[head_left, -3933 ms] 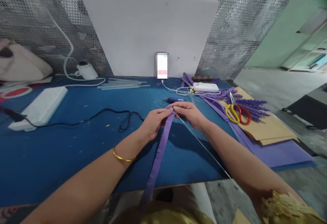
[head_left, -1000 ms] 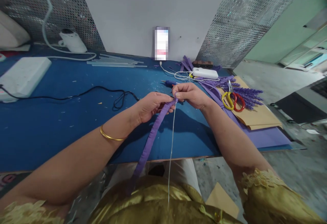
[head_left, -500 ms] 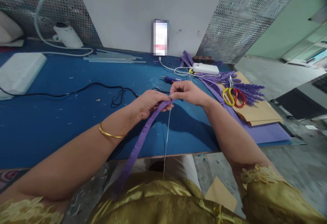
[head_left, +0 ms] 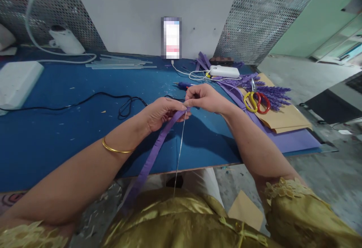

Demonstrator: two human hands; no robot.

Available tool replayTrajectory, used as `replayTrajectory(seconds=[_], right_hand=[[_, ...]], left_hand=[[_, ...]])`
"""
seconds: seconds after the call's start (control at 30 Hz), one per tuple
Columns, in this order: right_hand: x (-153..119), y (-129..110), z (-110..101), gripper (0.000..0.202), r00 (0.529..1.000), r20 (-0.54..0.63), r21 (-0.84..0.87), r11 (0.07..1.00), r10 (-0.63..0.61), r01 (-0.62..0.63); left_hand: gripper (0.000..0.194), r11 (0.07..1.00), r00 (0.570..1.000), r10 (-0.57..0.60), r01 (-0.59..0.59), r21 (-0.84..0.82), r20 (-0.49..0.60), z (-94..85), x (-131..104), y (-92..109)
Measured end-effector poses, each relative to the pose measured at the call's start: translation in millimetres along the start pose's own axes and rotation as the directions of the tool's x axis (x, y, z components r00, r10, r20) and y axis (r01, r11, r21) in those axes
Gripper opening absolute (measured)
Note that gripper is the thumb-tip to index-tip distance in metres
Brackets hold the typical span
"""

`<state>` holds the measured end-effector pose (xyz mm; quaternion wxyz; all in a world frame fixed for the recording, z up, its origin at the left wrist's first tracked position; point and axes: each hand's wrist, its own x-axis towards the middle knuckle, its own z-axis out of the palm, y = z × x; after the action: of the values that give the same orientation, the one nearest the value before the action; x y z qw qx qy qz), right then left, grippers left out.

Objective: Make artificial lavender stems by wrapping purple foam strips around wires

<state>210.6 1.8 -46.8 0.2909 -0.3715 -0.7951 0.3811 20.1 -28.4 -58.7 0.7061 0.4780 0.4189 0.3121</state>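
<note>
My left hand (head_left: 164, 113) is closed on the upper end of a long purple strip (head_left: 152, 155), thumb on top. The strip has small creases or cuts along it and trails down to my lap. From the same spot a thin pale wire (head_left: 180, 148) runs down past the table edge to my lap. My right hand (head_left: 204, 98) pinches the strip's end, its fingertips touching those of my left hand. The tip of the wire is hidden between the fingers. Just behind my right hand lies a blue glue gun (head_left: 181, 84), partly covered.
On the right, scissors (head_left: 256, 102) with yellow and red handles rest on brown paper (head_left: 285, 118) beside purple flower sprigs (head_left: 275, 94). A white power bank (head_left: 224, 71) is cabled to a phone (head_left: 171, 39). Glue sticks (head_left: 118, 64) and a black cord (head_left: 93, 96) lie left.
The whole view has shifted slightly, so things sit a little further left and higher. Both hands keep their hold on the strip, with the right fingers barely moved.
</note>
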Motion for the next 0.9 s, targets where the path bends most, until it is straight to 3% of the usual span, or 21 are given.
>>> replayTrajectory(seconds=[0.17, 0.33, 0.5, 0.7, 0.9], right_hand=[[-0.4, -4.7, 3.2, 0.02, 0.999, -0.031, -0.051, 0.998, 0.02, -0.022], [0.2, -4.0, 8.8, 0.031, 0.995, -0.095, 0.126, 0.992, 0.04, -0.028], [1.7, 2.8, 4.1, 0.036, 0.996, -0.017, 0.388, 0.919, 0.09, -0.076], [1.3, 9.5, -3.2, 0.035, 0.988, 0.156, 0.53, 0.845, -0.021, -0.065], [2.1, 11.7, 3.3, 0.029, 0.991, 0.121, 0.584, 0.812, -0.055, -0.026]], left_hand=[[0.013, 0.999, 0.997, 0.031, -0.029, 0.028, -0.065, 3.3, -1.2, -2.2], [0.011, 0.999, 0.99, 0.045, -0.043, 0.019, -0.136, 5.7, -3.8, 2.3], [0.016, 0.998, 0.988, 0.036, -0.043, -0.043, -0.152, 5.3, -3.2, 3.1], [0.013, 0.99, 0.989, 0.013, -0.033, -0.136, -0.146, 5.7, -0.6, 3.9], [0.011, 0.983, 0.994, 0.002, -0.021, -0.181, -0.105, 6.6, -0.7, 3.4]])
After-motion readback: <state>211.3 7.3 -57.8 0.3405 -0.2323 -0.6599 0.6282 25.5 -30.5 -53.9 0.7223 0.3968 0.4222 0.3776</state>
